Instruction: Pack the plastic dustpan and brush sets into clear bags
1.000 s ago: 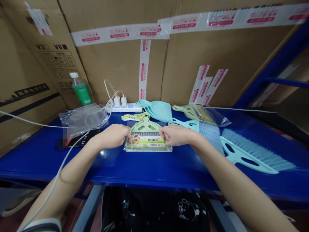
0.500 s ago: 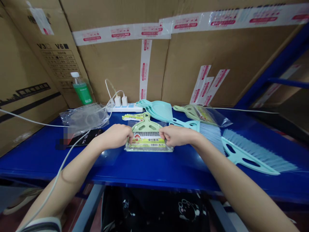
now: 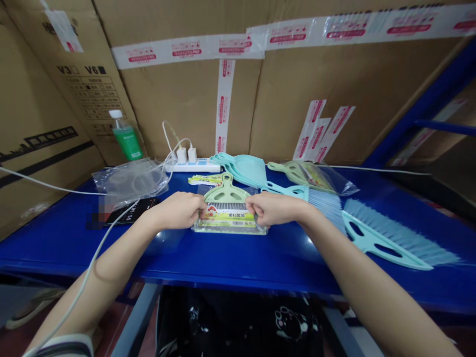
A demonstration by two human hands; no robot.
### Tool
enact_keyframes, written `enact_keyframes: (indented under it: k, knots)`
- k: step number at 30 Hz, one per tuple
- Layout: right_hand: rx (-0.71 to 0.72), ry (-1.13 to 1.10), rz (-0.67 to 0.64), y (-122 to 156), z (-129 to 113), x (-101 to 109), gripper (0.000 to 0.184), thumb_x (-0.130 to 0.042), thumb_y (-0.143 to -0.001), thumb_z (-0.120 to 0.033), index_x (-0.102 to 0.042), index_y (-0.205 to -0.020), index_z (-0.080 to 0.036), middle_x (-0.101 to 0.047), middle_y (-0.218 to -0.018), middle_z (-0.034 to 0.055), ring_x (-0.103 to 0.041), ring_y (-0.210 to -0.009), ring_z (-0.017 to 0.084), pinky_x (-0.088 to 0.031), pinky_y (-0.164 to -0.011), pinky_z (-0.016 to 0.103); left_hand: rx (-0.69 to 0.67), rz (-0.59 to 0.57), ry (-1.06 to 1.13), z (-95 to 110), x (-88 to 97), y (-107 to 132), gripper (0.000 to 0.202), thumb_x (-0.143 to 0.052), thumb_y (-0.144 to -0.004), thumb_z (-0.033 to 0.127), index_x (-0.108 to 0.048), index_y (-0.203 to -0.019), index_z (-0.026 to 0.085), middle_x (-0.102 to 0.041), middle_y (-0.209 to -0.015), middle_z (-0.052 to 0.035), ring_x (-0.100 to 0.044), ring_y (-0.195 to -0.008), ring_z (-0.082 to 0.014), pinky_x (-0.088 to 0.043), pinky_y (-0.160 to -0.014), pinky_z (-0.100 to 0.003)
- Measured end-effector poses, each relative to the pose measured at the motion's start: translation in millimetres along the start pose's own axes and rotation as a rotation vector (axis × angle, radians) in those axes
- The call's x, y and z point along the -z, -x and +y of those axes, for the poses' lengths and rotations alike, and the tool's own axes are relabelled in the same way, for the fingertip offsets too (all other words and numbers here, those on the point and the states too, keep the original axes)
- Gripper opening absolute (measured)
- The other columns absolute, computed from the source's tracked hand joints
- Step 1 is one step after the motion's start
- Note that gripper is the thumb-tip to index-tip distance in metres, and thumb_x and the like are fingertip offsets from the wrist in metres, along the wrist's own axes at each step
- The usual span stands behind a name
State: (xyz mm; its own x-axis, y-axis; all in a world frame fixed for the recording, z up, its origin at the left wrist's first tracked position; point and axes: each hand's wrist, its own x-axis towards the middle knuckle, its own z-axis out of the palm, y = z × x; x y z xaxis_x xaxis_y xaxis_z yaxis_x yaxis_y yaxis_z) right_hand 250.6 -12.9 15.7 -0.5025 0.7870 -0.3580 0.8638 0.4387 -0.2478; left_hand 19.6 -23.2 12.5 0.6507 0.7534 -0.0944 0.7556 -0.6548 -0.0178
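A light green dustpan and brush set lies in a clear plastic bag in the middle of the blue table, handle pointing away from me. A yellow-green label card shows through the bag, below the brush's bristles. At the left edge of the pack, my left hand is closed with curled fingers pinching the plastic bag. My right hand, also closed, pinches the bag at its right edge. The fingertips are partly hidden. Just behind the pack lie several loose label cards.
Light blue dustpans lie at the back, with blue brushes to the right. Another bagged green set is behind them. To the left are plastic bags, a phone, a green bottle, a power strip and cables.
Both hands and the bagged set stay almost where they were. The phone's display has gone from 05:54 to 05:55.
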Motion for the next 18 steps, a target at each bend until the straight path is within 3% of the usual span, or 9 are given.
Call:
enact_keyframes:
  k: [9, 18]
  knots:
    - [0.018, -0.094, -0.071, 2.6, 0.0, 0.1, 0.03, -0.05, -0.06, 0.001, -0.039, -0.076, -0.022, -0.047, -0.054, -0.0106, -0.058, -0.057, 0.012, -0.032, -0.054, 0.022, 0.05, -0.015, -0.008, 0.3, -0.5, -3.3, 0.029, -0.038, -0.07, 0.007, -0.064, -0.075, 0.019, -0.067, -0.085, -0.0008, -0.062, -0.075, -0.0161, -0.042, -0.067, -0.027]
    - [0.062, -0.04, -0.033, 1.9, -0.4, -1.1, 0.017, -0.046, -0.073, -0.004, -0.045, -0.078, -0.02, -0.045, -0.056, -0.0085, -0.051, -0.045, 0.009, -0.032, -0.052, 0.023, 0.101, 0.029, -0.074, 2.9, -6.2, -8.0, 0.029, -0.039, -0.074, 0.008, -0.065, -0.07, 0.019, -0.065, -0.081, -0.0015, -0.06, -0.069, -0.0153, -0.039, -0.059, -0.026]
